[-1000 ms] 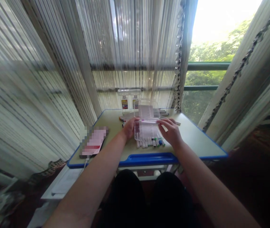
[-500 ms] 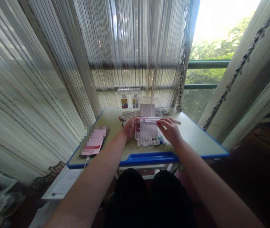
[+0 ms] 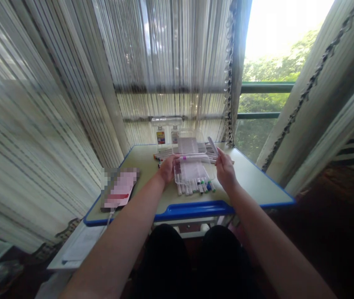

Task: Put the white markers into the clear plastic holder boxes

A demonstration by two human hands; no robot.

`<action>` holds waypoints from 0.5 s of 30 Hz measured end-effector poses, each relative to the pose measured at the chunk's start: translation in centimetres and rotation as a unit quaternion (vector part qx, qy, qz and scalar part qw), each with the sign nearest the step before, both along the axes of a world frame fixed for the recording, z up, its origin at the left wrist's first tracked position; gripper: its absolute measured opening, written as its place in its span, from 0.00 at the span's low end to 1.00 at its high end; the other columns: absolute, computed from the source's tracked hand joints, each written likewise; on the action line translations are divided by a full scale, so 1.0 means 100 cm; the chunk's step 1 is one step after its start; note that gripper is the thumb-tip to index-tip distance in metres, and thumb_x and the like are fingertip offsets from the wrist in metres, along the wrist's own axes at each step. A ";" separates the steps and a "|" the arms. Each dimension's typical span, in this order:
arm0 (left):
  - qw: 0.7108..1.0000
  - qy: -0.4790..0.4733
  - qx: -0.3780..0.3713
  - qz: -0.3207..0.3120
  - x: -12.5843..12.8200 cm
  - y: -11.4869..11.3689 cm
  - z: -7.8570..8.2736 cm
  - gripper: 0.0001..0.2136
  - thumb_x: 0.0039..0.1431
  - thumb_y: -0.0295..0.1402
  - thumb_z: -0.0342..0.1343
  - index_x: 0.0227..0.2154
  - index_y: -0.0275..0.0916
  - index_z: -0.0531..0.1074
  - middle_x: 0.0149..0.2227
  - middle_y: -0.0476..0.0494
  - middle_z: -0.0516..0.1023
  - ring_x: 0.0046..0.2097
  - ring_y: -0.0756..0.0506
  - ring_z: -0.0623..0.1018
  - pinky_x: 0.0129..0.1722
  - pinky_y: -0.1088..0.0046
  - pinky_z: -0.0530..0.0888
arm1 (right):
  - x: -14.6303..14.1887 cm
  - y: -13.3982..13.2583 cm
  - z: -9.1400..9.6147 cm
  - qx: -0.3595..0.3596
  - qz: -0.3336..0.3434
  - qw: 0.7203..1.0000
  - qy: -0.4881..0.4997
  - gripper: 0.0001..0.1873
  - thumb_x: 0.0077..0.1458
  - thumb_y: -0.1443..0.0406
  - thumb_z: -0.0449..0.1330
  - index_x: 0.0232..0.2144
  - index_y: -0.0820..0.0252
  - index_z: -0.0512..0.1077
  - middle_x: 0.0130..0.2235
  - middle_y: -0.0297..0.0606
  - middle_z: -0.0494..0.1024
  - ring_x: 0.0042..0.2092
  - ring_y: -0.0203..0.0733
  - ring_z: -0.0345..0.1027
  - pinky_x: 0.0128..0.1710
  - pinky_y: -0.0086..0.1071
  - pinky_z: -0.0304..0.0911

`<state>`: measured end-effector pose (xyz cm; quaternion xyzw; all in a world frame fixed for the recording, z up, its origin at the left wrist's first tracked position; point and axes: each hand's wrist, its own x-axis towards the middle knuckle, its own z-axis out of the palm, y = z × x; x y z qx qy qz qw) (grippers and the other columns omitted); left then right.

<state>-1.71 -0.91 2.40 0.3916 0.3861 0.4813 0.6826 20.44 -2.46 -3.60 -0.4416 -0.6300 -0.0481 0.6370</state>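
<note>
Step in hand, as judged from present positions: handling of single pens at an open case; the left hand [image 3: 166, 168] grips the left rear corner of the clear case [image 3: 192, 170], its fingers closed on the rim, their far side hidden; the right hand [image 3: 225, 166] pinches one white pen [image 3: 212, 145] near its lower end, fingers narrow, the pen tilted with its upper end leaning toward the raised lid [image 3: 188, 144]; the pen is located at the right of the case, above the counter [image 3: 258, 182]; a purple-banded pen [image 3: 194, 156] lies crosswise along the hinge side, close to the left fingers; capped pens [image 3: 195, 187], some tipped green or blue, line the front edge; whether they lie inside or beneath it cannot be told; loose pens [image 3: 163, 155] lie behind the case; judged requirement for the next move: hold the case steady; if the white pen is to lie beside the banded one, turn it crosswise and clear the lid before lowering
</note>
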 end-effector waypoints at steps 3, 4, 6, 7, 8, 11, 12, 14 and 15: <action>1.000 -0.012 0.002 0.005 0.000 0.001 -0.001 0.04 0.53 0.32 0.56 0.30 0.38 0.72 0.20 0.49 0.75 0.19 0.50 0.71 0.20 0.77 0.64 | 0.000 -0.002 0.003 0.002 -0.040 0.999 0.025 0.19 0.64 0.57 0.47 0.45 0.59 0.73 0.38 0.43 0.74 0.40 0.47 0.68 0.45 0.46 0.66; 1.000 -0.017 0.002 0.002 0.000 0.002 -0.002 0.04 0.53 0.32 0.56 0.30 0.38 0.72 0.21 0.49 0.75 0.19 0.50 0.71 0.20 0.77 0.64 | 0.000 -0.003 0.004 -0.001 -0.048 0.998 0.031 0.18 0.64 0.57 0.48 0.42 0.59 0.73 0.38 0.43 0.74 0.41 0.47 0.68 0.46 0.46 0.66; 1.000 -0.027 0.003 -0.005 0.000 0.003 -0.003 0.04 0.54 0.31 0.54 0.30 0.37 0.72 0.21 0.48 0.76 0.19 0.51 0.71 0.20 0.76 0.64 | 0.000 -0.005 0.007 -0.010 -0.060 0.997 0.054 0.16 0.62 0.54 0.51 0.39 0.58 0.72 0.37 0.43 0.74 0.41 0.47 0.68 0.47 0.47 0.65; 0.999 -0.033 0.005 -0.008 -0.001 0.004 -0.004 0.04 0.54 0.31 0.54 0.31 0.37 0.73 0.22 0.48 0.76 0.19 0.51 0.71 0.21 0.76 0.64 | 0.000 -0.006 0.009 -0.016 -0.058 0.996 0.072 0.16 0.60 0.53 0.53 0.38 0.58 0.71 0.36 0.42 0.75 0.40 0.47 0.68 0.46 0.46 0.66; 0.999 -0.038 0.008 -0.009 -0.001 0.004 -0.005 0.05 0.54 0.31 0.54 0.32 0.37 0.73 0.23 0.47 0.77 0.20 0.50 0.71 0.21 0.76 0.65 | -0.001 -0.008 0.010 -0.022 -0.045 0.994 0.095 0.16 0.59 0.53 0.55 0.38 0.58 0.70 0.36 0.42 0.75 0.39 0.46 0.68 0.45 0.46 0.66; 0.999 -0.044 0.012 -0.008 -0.001 0.005 -0.007 0.08 0.54 0.30 0.54 0.37 0.36 0.74 0.25 0.47 0.78 0.22 0.49 0.73 0.23 0.75 0.66 | -0.005 -0.012 0.016 -0.032 0.058 0.976 0.206 0.16 0.53 0.52 0.62 0.37 0.56 0.68 0.35 0.38 0.76 0.37 0.43 0.71 0.42 0.42 0.68; 0.999 -0.044 0.013 -0.008 -0.001 0.005 -0.008 0.09 0.54 0.30 0.54 0.37 0.36 0.74 0.25 0.47 0.79 0.22 0.49 0.74 0.23 0.75 0.66 | -0.008 -0.014 0.018 -0.034 0.101 0.963 0.248 0.18 0.51 0.53 0.64 0.38 0.55 0.66 0.35 0.36 0.77 0.36 0.42 0.72 0.40 0.40 0.69; 0.999 -0.041 0.015 -0.004 -0.002 0.005 -0.009 0.08 0.53 0.30 0.55 0.37 0.37 0.74 0.25 0.47 0.78 0.22 0.50 0.73 0.23 0.76 0.66 | -0.012 -0.018 0.024 -0.044 0.167 0.933 0.316 0.25 0.45 0.56 0.68 0.42 0.53 0.63 0.33 0.32 0.79 0.35 0.41 0.74 0.37 0.37 0.70; 0.999 -0.039 0.014 -0.003 -0.002 0.005 -0.009 0.08 0.53 0.30 0.55 0.36 0.37 0.74 0.25 0.47 0.78 0.22 0.50 0.73 0.23 0.76 0.67 | -0.014 -0.021 0.027 -0.052 0.187 0.922 0.336 0.30 0.43 0.57 0.70 0.45 0.52 0.61 0.32 0.30 0.80 0.33 0.40 0.75 0.35 0.36 0.70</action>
